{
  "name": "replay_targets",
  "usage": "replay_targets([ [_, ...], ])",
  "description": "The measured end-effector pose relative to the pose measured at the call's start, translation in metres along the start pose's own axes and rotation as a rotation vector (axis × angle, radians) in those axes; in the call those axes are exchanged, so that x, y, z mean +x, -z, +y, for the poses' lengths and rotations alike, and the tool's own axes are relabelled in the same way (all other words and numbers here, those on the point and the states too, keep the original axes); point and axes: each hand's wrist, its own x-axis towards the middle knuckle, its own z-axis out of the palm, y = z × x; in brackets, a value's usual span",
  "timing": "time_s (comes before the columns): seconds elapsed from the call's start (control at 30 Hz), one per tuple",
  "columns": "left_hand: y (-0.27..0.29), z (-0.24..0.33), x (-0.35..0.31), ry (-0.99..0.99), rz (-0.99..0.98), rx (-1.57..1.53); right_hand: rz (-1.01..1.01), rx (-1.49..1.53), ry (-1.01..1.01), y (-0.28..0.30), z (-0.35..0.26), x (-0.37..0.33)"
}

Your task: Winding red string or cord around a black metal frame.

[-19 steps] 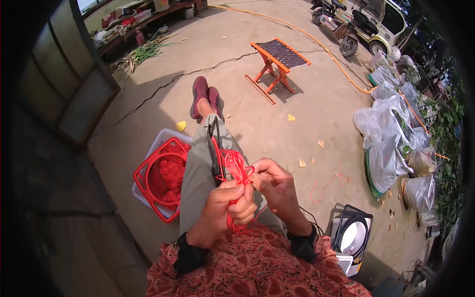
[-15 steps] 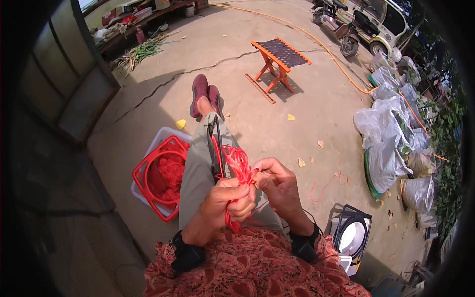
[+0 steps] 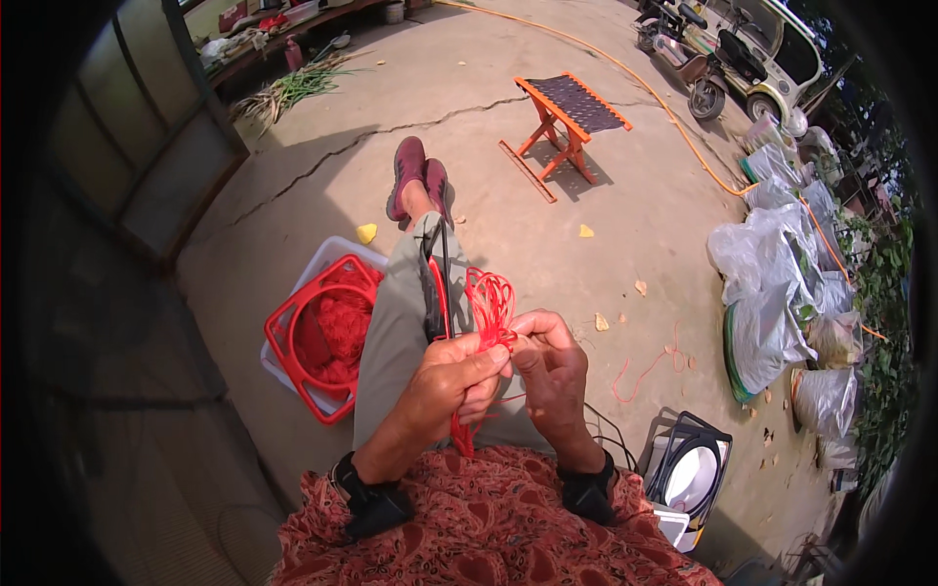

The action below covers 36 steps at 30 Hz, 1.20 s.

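Observation:
A bundle of looped red cord [image 3: 491,298] stands up from between my hands, above my lap. My left hand [image 3: 451,379] is wrapped round the bundle, its thumb pressing near the gathered neck; the lower ends hang below the fist toward my shirt. My right hand [image 3: 552,376] pinches at the neck of the bundle, thumb against fingers, on what looks like a strand of the red cord. The fingertips of both hands almost meet there. Beside the bundle, a black-and-red curved tool or strap [image 3: 437,293] lies along my trouser leg.
On my left a red plastic frame [image 3: 283,337] sits on a white tub [image 3: 337,252] holding red cord tangle [image 3: 342,332]. An orange folding stool [image 3: 576,107] stands ahead. White sacks [image 3: 767,293] line the right side. A black-framed item with a white round [image 3: 694,474] sits at lower right.
The loops of the red bundle look more spread and upright. My left hand's grip has shifted slightly, with its thumb closer to the neck. The whole view has shifted a little.

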Motion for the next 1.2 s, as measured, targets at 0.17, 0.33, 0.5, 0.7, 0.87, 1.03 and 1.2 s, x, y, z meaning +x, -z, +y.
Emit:
replay_targets([
  [0.17, -0.002, -0.004, -0.001, -0.031, 0.122, 0.021, -0.021, 0.046, -0.027, 0.001, 0.010, 0.001],
  [0.33, -0.001, -0.009, 0.001, -0.077, 0.244, -0.027, 0.003, 0.096, -0.075, -0.002, 0.026, 0.000],
  [0.5, 0.002, -0.010, 0.004, -0.150, 0.316, 0.051, -0.001, 0.148, -0.105, -0.001, 0.034, 0.001],
  [0.7, 0.004, -0.009, 0.002, -0.145, 0.266, -0.103, -0.059, 0.337, -0.092, -0.003, 0.041, 0.004],
  [0.87, 0.003, -0.014, 0.005, -0.186, 0.367, -0.091, -0.073, 0.388, -0.085, -0.002, 0.042, 0.006],
  [1.03, 0.002, -0.012, 0.004, -0.194, 0.418, -0.075, -0.177, 0.018, 0.018, 0.009, 0.032, 0.005],
  [1.2, 0.004, -0.016, 0.005, -0.136, 0.411, -0.137, -0.221, -0.245, 0.085, 0.018, 0.030, 0.006],
])
